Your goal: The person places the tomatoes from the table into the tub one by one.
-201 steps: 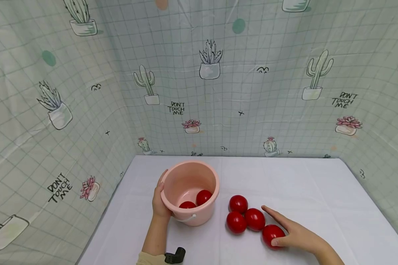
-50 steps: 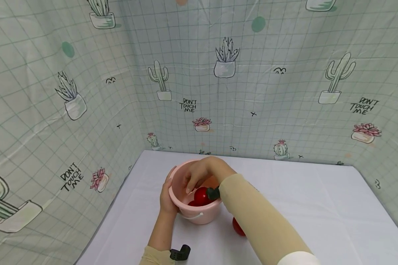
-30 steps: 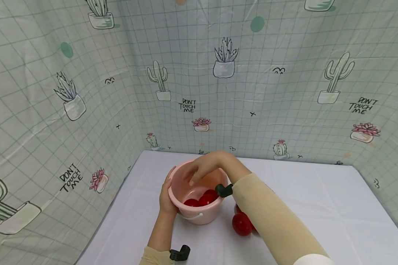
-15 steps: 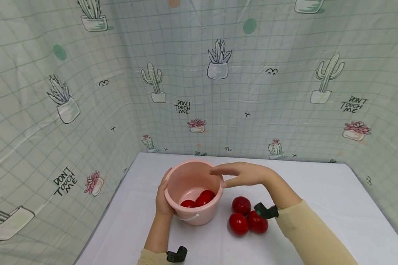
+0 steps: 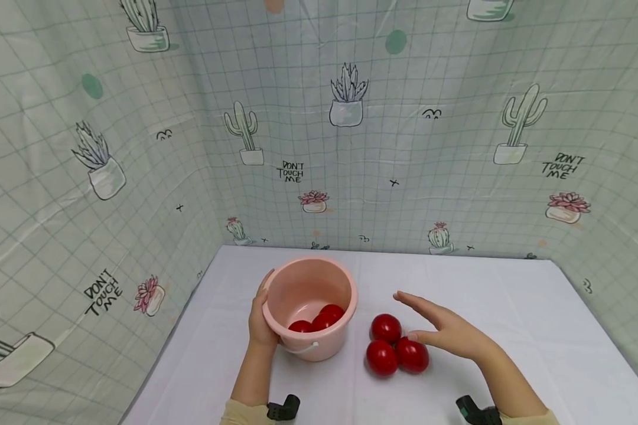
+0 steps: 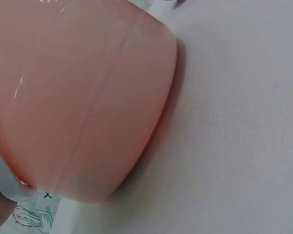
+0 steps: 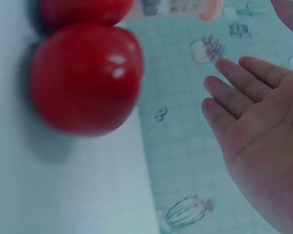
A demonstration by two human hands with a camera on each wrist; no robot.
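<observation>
A pink bucket [image 5: 319, 348] with a white handle [image 5: 303, 349] stands tilted towards the viewer. Its left side is held by my left hand [image 5: 261, 321], with the fingers wrapped round the wall up to the rim. Inside lie three glossy red balls [image 5: 325, 320]. Three more red balls sit touching one another to the right of the bucket: a back one [image 5: 386, 328], a left one [image 5: 381, 358] and a right one [image 5: 412, 355]. My right hand [image 5: 452, 333], fingers spread and holding nothing, hovers beside them, its palm [image 7: 268, 141] showing in the right wrist view.
A white cloth [image 5: 489, 307] covers the table. Behind and at both sides hangs a curtain [image 5: 393, 147] with a grid and cactus print. Wrist cameras are strapped to the left wrist [image 5: 284, 408] and the right wrist [image 5: 478, 411].
One ball from the table's group has gone into the bucket. My right hand has left the bucket with nothing in it and moved right and down towards the balls. My left hand has kept its grip.
</observation>
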